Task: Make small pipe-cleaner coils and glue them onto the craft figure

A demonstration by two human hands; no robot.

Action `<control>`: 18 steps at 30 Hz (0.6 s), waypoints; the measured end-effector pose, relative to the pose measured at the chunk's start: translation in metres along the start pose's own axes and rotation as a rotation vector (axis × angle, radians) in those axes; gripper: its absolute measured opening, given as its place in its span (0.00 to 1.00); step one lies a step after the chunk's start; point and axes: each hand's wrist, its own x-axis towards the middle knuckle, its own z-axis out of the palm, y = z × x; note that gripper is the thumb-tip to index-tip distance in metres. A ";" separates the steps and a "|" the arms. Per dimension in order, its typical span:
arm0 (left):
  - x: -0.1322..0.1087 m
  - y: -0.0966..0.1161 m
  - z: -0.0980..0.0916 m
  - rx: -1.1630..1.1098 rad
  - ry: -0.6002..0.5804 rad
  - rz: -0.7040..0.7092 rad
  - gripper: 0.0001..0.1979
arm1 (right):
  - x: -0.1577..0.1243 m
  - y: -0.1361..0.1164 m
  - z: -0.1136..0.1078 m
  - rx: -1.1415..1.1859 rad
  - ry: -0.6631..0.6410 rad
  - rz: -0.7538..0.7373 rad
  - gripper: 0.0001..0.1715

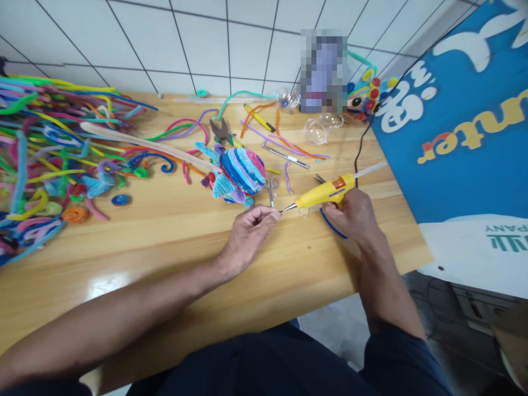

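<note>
As I look down through the head camera, a pale wooden bench (165, 247) spreads below me, its smooth, grained top catching a glare near the left forearm. Behind it I see a wall (206, 38) of white tiles with dark joints; at the right, a blue board (449, 192) with raised-looking lettering leans over the bench's end, and grey floor (330, 324) shows underneath. My left hand (249, 234) has its grip pinched on a small dark piece (281, 211), too tiny for me to identify. My right hand (350, 214) has its grip wrapped round a yellow glue gun (325, 191), whose tapered metal nozzle points at that piece above the bench; I cannot tell whether they touch. A translucent glue stick (371, 169) juts from its rear. Just beyond the left hand sits a rounded fuzzy figure (243, 170), striped in blues and pink, with a long, pale stick (144, 140) stretching leftward from it. Metal scissors (271, 190) lie just beside it. Bright, bendy fuzzy stems (41, 110) heap up at the left, and clear, glossy globes (315, 132) stand towards the wall.
</note>
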 end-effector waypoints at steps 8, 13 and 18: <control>-0.001 0.001 0.001 0.003 0.011 0.006 0.13 | -0.001 -0.003 -0.001 -0.001 -0.001 -0.065 0.03; -0.001 0.002 0.002 0.042 0.019 0.011 0.12 | -0.001 -0.002 -0.001 -0.025 -0.012 -0.070 0.04; -0.001 0.002 0.001 0.069 0.021 0.014 0.11 | -0.002 -0.001 0.001 -0.060 -0.012 -0.087 0.03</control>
